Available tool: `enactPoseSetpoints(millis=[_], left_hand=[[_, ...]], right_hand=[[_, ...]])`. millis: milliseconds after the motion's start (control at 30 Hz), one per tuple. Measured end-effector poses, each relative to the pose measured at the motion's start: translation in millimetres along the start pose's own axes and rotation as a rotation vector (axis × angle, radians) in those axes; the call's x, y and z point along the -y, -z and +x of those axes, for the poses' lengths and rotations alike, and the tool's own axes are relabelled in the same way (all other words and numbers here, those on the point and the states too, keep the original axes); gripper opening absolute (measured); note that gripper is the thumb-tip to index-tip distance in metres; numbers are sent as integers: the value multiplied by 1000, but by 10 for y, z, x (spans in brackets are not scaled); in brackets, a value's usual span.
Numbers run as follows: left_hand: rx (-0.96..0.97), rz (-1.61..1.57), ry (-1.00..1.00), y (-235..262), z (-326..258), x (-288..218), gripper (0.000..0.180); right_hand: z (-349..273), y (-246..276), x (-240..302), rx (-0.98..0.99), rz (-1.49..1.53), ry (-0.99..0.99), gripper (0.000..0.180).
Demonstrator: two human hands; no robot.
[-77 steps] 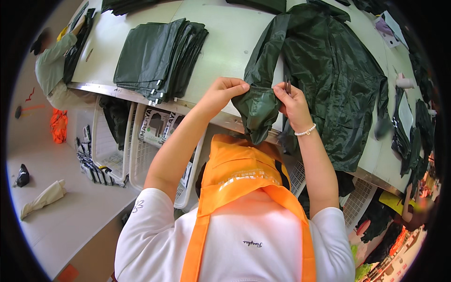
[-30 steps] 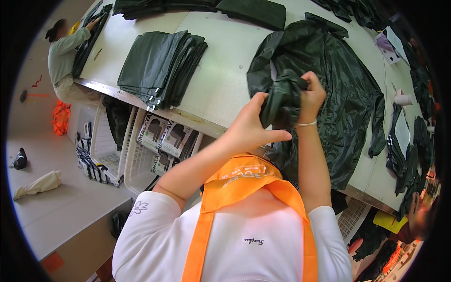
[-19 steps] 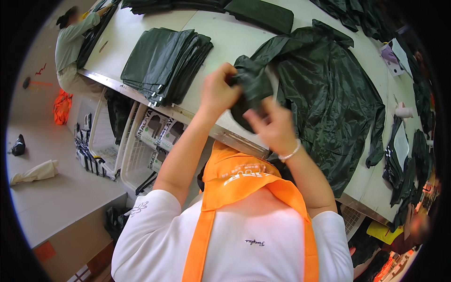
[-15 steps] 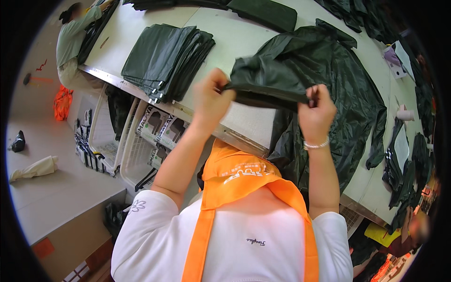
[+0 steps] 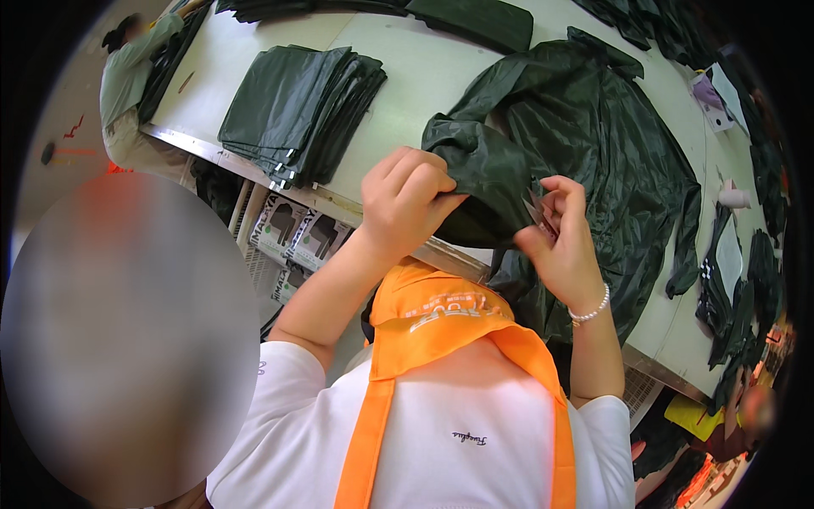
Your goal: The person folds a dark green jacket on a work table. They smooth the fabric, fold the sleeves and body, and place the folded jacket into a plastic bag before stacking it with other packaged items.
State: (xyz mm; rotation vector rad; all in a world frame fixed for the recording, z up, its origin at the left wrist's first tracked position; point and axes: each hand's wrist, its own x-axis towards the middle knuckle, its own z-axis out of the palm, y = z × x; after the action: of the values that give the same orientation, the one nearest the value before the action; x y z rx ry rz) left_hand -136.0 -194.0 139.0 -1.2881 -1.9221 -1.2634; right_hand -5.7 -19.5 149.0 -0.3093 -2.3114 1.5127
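Observation:
A dark green, shiny jacket (image 5: 593, 144) lies spread over the table in front of me. Its near left part, which looks like a sleeve end (image 5: 487, 165), is raised off the surface. My left hand (image 5: 407, 199) pinches the left side of that opening, with the fingers curled and closed. At the opposite side, my right hand (image 5: 564, 242) is closed round small thread snips (image 5: 534, 210), whose thin metal blades touch the fabric edge. Part of the snips is hidden by my fingers.
A stack of folded dark green pieces (image 5: 297, 110) sits at the table's left edge. More dark cloth (image 5: 475, 21) lies at the back. White crates with printed packages (image 5: 292, 229) stand below. A person (image 5: 131, 85) works at far left. A large blurred patch covers the lower left.
Both hands have lowered slightly, and the stretched fabric edge now hangs as a looser opening. My right hand has turned, bringing the snips' blades into view. A blurred patch has appeared at lower left.

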Motion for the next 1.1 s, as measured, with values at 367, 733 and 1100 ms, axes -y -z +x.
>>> enactPoseSetpoints(millis=[367,733,1100], left_hand=[[237,25,-384,83,164,48,33],[222,-67,-342,177,8,254,20],[395,-700,956,685,-1266,706,76]], right_hand=[[34,-50,488,214,-56,-77,20],[-31,-358,405,44,37,-215,25],[-1512,847,-1419,-511,-668,-611,21]])
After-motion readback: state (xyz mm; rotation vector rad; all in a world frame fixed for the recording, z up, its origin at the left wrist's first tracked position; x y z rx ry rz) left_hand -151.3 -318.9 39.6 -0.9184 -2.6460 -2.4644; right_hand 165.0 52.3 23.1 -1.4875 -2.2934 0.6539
